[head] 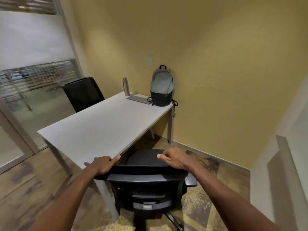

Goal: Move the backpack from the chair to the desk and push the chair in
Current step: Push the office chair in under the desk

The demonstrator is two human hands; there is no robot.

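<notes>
A grey-green backpack [162, 86] with a black bottom stands upright on the far right corner of the white desk [100, 127], leaning on the yellow wall. The black office chair [146, 185] stands right below me, its seat partly under the desk's near edge. My left hand [102, 165] grips the left end of the chair's backrest top. My right hand [175, 159] grips the right end of the same backrest top.
A steel bottle [126, 86] and a flat grey tablet-like slab [140, 99] sit on the desk near the backpack. A second black chair [83, 93] stands behind the desk's far side. Glass wall on the left, white ledge [290, 164] on the right.
</notes>
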